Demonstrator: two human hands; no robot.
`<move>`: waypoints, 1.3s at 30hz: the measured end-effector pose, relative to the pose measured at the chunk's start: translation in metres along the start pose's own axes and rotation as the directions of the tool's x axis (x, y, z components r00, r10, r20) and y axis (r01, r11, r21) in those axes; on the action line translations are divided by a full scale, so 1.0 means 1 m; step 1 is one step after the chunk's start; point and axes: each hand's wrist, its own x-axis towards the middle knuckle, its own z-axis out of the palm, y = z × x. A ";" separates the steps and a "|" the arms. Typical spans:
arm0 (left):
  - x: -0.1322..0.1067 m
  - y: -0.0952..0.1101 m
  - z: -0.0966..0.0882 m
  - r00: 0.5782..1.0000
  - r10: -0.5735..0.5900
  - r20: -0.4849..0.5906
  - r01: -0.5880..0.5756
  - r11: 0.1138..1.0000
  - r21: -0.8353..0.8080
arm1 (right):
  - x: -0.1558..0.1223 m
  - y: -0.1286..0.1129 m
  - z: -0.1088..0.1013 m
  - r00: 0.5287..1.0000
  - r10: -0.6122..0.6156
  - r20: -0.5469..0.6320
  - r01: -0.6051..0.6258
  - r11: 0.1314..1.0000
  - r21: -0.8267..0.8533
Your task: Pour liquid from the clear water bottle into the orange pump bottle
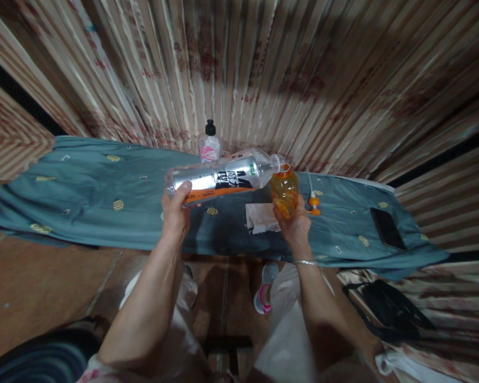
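Note:
My left hand is closed around the lower end of a clear plastic bottle with a silver and orange label. The bottle lies nearly level, its uncapped mouth at the rim of an orange see-through bottle. My right hand grips that orange bottle from below, and its open top points up. Whether liquid is flowing between them I cannot tell. To the right, an orange pump top with a thin tube lies on the cloth. A folded white cloth or tissue is under my hands.
A green patterned cloth covers the narrow table. Behind the clear bottle stands a small bottle with a black cap. A dark phone lies at the right. Pleated curtains hang behind, and a black bag sits low at the right.

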 end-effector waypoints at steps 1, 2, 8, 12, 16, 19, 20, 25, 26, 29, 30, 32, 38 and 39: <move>0.000 0.000 0.000 1.000 -0.002 0.000 0.002 1.000 0.000 | 0.000 0.000 0.000 1.000 0.005 0.001 -0.005 1.000 0.000; 0.000 0.000 0.000 1.000 -0.005 -0.003 0.005 1.000 0.000 | 0.000 -0.001 0.000 1.000 0.010 -0.001 -0.010 1.000 -0.002; 0.000 0.001 0.000 1.000 -0.011 -0.005 0.011 1.000 -0.022 | 0.000 -0.002 -0.002 1.000 0.004 -0.003 -0.004 1.000 -0.022; 0.000 0.000 -0.001 1.000 -0.002 0.012 0.002 1.000 -0.015 | -0.001 -0.001 -0.001 1.000 -0.009 -0.006 0.009 1.000 -0.029; -0.001 0.001 0.000 1.000 -0.003 0.007 0.003 1.000 -0.007 | 0.000 0.000 0.001 1.000 -0.012 -0.011 0.012 0.999 -0.034; -0.001 0.003 0.001 1.000 0.007 0.014 -0.006 1.000 -0.009 | 0.000 0.001 0.002 1.000 -0.011 -0.012 0.010 0.999 -0.039; -0.001 0.003 0.001 1.000 0.008 0.015 -0.008 1.000 -0.010 | 0.000 0.001 0.002 1.000 -0.013 -0.011 0.013 0.999 -0.039; -0.001 0.002 0.001 1.000 0.001 0.022 0.000 1.000 -0.025 | 0.000 0.002 0.002 1.000 -0.021 -0.023 0.020 1.000 -0.023; -0.001 0.002 0.001 1.000 0.000 0.019 0.000 1.000 -0.025 | 0.000 0.002 0.002 1.000 -0.017 -0.025 0.017 1.000 -0.020; -0.002 0.003 0.001 1.000 -0.008 0.004 0.008 1.000 -0.012 | 0.000 0.003 0.003 1.000 -0.008 -0.022 0.008 1.000 -0.013; -0.002 0.003 0.001 1.000 -0.009 0.005 0.009 1.000 -0.008 | 0.000 0.003 0.003 1.000 -0.009 -0.021 0.008 1.000 -0.010; -0.002 0.004 0.001 1.000 -0.004 0.020 0.004 1.000 -0.004 | 0.000 0.003 0.003 1.000 -0.014 -0.020 0.014 1.000 -0.005; -0.002 0.002 0.001 1.000 -0.004 0.009 0.004 1.000 0.008 | -0.001 0.003 0.002 0.999 -0.027 -0.018 0.027 0.999 -0.020; -0.002 0.002 0.000 1.000 -0.005 0.006 0.005 1.000 0.012 | -0.001 0.003 0.002 0.999 -0.029 -0.019 0.028 0.999 -0.025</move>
